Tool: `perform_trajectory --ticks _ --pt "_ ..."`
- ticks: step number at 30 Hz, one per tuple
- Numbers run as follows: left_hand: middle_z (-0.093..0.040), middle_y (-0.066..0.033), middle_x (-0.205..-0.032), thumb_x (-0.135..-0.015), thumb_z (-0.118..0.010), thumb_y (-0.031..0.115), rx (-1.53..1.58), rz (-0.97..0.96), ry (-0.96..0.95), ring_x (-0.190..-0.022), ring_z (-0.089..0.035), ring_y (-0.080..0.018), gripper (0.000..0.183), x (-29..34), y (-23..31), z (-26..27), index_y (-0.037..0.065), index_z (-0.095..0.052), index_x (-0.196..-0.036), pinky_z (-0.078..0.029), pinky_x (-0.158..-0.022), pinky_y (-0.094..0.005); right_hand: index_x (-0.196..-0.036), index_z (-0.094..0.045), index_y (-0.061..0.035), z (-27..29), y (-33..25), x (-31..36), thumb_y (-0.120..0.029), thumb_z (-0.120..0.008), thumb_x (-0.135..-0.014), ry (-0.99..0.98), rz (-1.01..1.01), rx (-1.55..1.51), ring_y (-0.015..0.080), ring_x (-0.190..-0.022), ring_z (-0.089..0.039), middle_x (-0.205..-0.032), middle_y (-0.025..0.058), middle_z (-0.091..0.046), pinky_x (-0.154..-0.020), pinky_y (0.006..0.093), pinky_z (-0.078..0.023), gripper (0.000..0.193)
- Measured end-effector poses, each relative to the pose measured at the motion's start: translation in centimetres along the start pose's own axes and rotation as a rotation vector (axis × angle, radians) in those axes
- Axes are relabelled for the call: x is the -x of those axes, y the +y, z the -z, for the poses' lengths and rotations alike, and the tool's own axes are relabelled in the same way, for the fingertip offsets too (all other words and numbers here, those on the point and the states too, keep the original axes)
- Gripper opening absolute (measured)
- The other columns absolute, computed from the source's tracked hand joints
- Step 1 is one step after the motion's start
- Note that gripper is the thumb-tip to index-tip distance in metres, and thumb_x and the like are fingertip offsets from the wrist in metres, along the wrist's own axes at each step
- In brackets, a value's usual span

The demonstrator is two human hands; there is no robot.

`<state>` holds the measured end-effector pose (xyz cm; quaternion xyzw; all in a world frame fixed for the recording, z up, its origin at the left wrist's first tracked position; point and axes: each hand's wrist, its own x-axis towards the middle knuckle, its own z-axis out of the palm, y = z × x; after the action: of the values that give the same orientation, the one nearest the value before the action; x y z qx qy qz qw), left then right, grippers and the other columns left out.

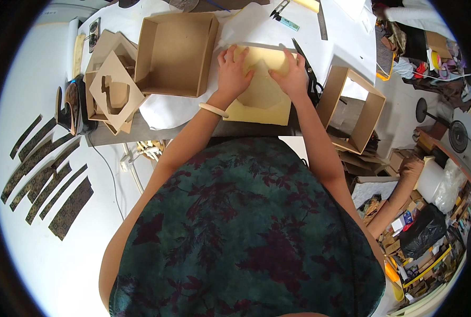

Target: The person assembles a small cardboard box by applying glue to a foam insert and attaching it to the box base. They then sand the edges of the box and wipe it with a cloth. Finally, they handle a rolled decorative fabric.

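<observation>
Both hands, left (pixel 233 74) and right (pixel 291 74), press flat, fingers spread, on the pale yellow sheet (pixel 261 103), right of the open cardboard box (pixel 176 53).

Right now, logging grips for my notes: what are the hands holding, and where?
Both the left hand and right hand press flat on the pale yellow sheet, at its folded upper part.

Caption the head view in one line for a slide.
Both hands, left hand and right hand, press a pale yellow sheet flat on the worktable, beside an open cardboard box.
</observation>
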<state>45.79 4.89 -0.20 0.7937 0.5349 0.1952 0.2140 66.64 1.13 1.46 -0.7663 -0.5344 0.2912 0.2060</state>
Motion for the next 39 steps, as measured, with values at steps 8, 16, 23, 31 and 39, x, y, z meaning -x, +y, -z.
perform_trajectory --ticks 8,16,23,31,39 --pt "-0.045 -0.0212 -0.148 -0.071 -0.079 0.015 0.05 -0.031 -0.018 -0.135 -0.037 -0.049 0.071 -0.5 0.0 0.3 0.013 -0.06 -0.14 -0.037 -0.114 -0.0559 -0.155 -0.043 -0.0173 -1.3 1.3 -0.1 -0.036 -0.087 -0.07 0.076 0.076 0.015 0.0452 -0.132 -0.052 -0.157 0.026 -0.035 -0.106 0.0503 -0.049 0.098" --pt "-0.054 -0.0128 -0.141 -0.078 -0.079 0.016 0.096 -0.243 -0.136 -0.133 -0.046 -0.0369 0.064 -4.3 -1.7 0.3 0.014 -0.058 -0.138 -0.039 -0.11 -0.0526 -0.155 -0.033 -0.0053 -0.4 -0.5 0.8 -0.036 -0.089 -0.069 0.055 -0.019 -0.049 0.046 -0.129 -0.05 -0.151 0.0239 -0.037 -0.107 0.0518 -0.047 0.107" --pt "-0.057 -0.0138 -0.138 -0.078 -0.08 0.012 0.258 -0.182 -0.262 -0.132 -0.049 -0.0366 0.062 -4.8 -1.2 -1.3 0.014 -0.059 -0.135 -0.03 -0.117 -0.0544 -0.155 -0.035 0.0004 -2.8 1.7 0.1 -0.035 -0.09 -0.071 0.193 0.081 0.051 0.0414 -0.13 -0.052 -0.147 0.0261 -0.045 -0.107 0.0474 -0.047 0.107" --pt "-0.06 -0.0169 -0.13 -0.085 -0.073 0.007 0.36 -0.012 0.039 -0.124 -0.055 -0.0394 0.049 -0.8 -0.6 3.1 0.007 -0.059 -0.132 -0.047 -0.103 -0.0451 -0.148 -0.044 0.0028 0.7 3.5 2.7 -0.035 -0.082 -0.084 0.201 0.012 -0.107 0.0401 -0.128 -0.052 -0.143 0.0249 -0.05 -0.109 0.0485 -0.044 0.084" --pt "-0.06 -0.0191 -0.119 -0.086 -0.069 0.004 0.335 0.242 0.155 -0.114 -0.057 -0.0377 0.039 4.4 0.1 2.9 0.0 -0.061 -0.124 -0.048 -0.099 -0.0436 -0.132 -0.057 0.0003 0.6 2.5 3.3 -0.022 -0.077 -0.088 0.276 0.109 -0.167 0.0394 -0.123 -0.054 -0.13 0.0206 -0.057 -0.105 0.0479 -0.044 0.053"
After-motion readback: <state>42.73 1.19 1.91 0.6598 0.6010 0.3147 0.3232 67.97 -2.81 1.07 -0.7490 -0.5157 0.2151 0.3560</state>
